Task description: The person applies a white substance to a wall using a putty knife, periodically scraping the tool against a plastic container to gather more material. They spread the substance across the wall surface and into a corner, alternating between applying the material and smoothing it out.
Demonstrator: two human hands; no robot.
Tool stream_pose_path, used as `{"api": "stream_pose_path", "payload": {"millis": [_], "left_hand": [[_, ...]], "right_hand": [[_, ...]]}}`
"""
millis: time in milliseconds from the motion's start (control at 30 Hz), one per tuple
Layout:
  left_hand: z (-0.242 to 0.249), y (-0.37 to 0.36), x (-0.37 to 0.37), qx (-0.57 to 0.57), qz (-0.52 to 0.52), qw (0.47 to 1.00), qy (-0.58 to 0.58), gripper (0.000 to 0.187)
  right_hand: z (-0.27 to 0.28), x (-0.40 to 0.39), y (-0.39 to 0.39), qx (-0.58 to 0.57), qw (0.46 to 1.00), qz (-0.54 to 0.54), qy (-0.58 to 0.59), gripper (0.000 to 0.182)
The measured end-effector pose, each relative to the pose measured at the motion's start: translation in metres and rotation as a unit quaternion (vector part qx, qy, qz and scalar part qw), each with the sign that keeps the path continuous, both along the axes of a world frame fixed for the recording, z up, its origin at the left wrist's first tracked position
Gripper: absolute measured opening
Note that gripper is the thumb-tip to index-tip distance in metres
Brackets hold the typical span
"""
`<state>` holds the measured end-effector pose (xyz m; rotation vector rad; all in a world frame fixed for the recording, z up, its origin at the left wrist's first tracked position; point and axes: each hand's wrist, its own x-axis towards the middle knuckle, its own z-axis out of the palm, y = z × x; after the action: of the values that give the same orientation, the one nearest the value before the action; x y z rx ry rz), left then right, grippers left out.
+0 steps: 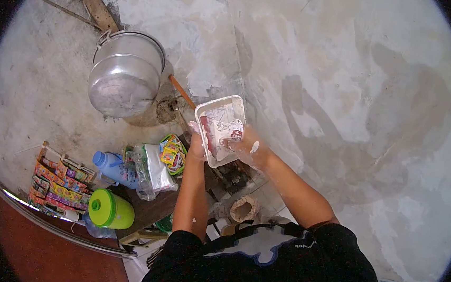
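My left hand (pixel 198 143) is closed on the near left side of a white rectangular plastic tub (pixel 241 104), which is smeared inside with white paste. My right hand (pixel 250 147) reaches over the tub's right side, its fingers wrapped round a flat, paste-coated scraper (pixel 230 129) with red marks. The scraper lies within the tub's opening, and its exact shape is partly hidden by the fingers and paste. White paste also sticks to both hands. Reddish-brown patches show on the tub's inner left side.
A patchy plastered wall (pixel 336 86) rises ahead. A large aluminium pot (pixel 125 75) hangs at left. Below it stand a blue jug (pixel 114 168), a green lidded container (pixel 119 210), a green basket of sachets (pixel 172 155) and hanging sachet strips (pixel 60 189).
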<state>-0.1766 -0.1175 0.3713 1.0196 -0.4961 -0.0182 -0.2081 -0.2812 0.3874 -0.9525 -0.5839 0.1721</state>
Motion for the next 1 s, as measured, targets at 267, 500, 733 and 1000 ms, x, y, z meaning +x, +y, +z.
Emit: {"api": "stream_pose_path", "payload": {"millis": [267, 500, 733, 1000], "left_hand": [[-0.01, -0.008, 0.016, -0.008, 0.09, 0.995, 0.034, 0.076], [-0.028, -0.013, 0.028, 0.046, 0.132, 0.987, 0.075, 0.066], [-0.022, -0.015, 0.014, -0.149, 0.027, 0.985, 0.084, 0.07], [-0.058, 0.007, 0.013, -0.235, -0.055, 0.958, 0.151, 0.063]], "right_hand": [[0.002, 0.0, -0.016, -0.164, 0.985, -0.043, 0.003, 0.028], [0.002, -0.017, -0.033, -0.017, 0.995, -0.015, 0.099, 0.04], [0.002, -0.001, -0.067, 0.035, 0.976, -0.139, 0.161, 0.028], [0.014, 0.034, -0.093, 0.024, 0.978, -0.169, 0.121, 0.03]]}}
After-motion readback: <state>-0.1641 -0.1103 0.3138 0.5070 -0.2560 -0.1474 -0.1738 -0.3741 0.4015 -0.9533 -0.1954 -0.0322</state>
